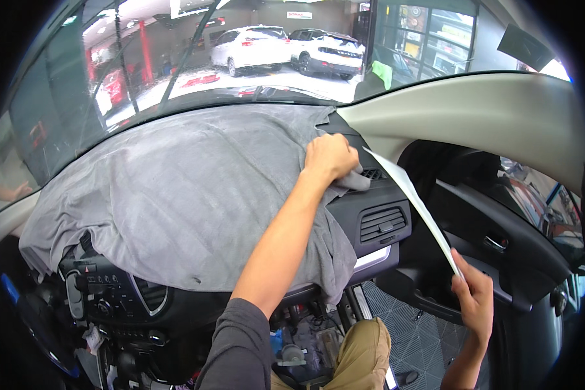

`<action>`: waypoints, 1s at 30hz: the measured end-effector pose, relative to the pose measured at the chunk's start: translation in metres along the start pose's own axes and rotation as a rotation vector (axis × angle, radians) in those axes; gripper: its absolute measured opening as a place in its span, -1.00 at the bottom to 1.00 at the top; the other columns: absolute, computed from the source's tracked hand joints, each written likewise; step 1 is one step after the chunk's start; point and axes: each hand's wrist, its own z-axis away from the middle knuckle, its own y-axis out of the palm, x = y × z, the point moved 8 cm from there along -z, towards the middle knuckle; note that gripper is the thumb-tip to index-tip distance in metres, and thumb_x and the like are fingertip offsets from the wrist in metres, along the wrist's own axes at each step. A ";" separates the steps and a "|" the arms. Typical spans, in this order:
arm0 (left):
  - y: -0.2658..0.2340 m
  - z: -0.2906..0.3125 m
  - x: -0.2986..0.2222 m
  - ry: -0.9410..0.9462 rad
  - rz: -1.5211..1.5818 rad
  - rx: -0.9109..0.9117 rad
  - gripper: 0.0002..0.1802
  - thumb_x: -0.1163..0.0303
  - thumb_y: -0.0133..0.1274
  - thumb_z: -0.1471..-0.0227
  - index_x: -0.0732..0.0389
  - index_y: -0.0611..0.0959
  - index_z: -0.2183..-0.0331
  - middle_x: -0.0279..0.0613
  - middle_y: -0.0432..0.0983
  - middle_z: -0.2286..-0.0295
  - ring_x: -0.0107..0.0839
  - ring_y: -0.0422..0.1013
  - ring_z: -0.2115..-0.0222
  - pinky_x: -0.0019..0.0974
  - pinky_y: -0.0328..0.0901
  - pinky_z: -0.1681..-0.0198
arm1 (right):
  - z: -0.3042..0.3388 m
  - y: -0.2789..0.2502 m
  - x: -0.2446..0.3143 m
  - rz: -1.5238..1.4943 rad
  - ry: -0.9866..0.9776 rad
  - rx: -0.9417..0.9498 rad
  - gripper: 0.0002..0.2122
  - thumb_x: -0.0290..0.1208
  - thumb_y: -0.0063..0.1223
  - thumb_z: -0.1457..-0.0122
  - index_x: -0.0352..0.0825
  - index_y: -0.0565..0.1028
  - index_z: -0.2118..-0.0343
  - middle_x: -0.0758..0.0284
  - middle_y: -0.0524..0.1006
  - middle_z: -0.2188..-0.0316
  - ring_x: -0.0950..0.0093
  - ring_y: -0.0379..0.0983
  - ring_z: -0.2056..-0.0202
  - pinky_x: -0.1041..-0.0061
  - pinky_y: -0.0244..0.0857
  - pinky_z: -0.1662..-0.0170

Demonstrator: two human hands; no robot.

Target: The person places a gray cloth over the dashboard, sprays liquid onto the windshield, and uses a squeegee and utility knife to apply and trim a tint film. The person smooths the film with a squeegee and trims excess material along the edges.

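Observation:
A large grey cloth (175, 188) is draped over most of the car's dashboard and hangs down its front. My left hand (331, 157) is closed in a fist on the cloth's right end, near the windshield corner, with a bunched bit of cloth sticking out beside it. In my right hand (476, 296), lower down by the passenger door, is the bottom end of a long thin white strip (415, 194). The strip slants up and to the left, seen nearly edge-on, its pointed tip near the dashboard's right corner. Its material I cannot make out.
The windshield (175, 71) curves across the far side, meeting a beige pillar trim (474, 107) on the right. An air vent (383, 223) lies below my left hand. The door (500, 260) stands open over a patterned floor (416, 325). A steering wheel (36, 325) is at the left.

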 end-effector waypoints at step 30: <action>0.061 0.035 -0.039 0.471 0.023 0.077 -0.69 0.45 0.00 0.10 0.25 0.54 0.21 -0.01 0.46 0.16 -0.10 0.30 0.04 0.01 0.11 -0.04 | -0.334 0.226 0.048 0.638 -0.109 0.158 -0.67 -0.22 -0.15 -0.22 -0.41 0.56 0.30 0.05 0.55 0.28 0.09 0.49 0.19 0.21 0.37 0.12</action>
